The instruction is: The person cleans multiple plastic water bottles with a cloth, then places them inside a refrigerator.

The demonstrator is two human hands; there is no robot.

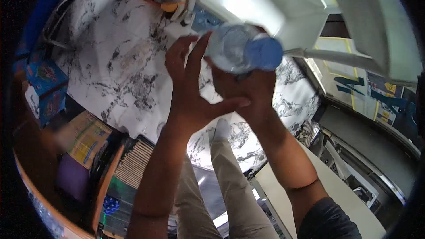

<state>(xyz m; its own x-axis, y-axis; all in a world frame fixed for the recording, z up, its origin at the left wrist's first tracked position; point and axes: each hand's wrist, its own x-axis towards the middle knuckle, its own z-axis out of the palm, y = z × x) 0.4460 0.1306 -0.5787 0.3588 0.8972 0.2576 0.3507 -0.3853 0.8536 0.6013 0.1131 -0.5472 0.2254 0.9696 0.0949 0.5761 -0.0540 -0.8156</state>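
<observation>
A clear plastic bottle with a blue cap is held up in front of me, its capped end toward the right. My right hand is wrapped round it from below and behind. Close on the bottle's left is my left hand, its fingers spread and bent upward, the thumb reaching across to my right hand. No object shows in the left palm.
A white open compartment with a door is at the upper right. Marble-patterned floor lies below. A blue box and a cardboard piece are at the left; a cream surface is at the lower right.
</observation>
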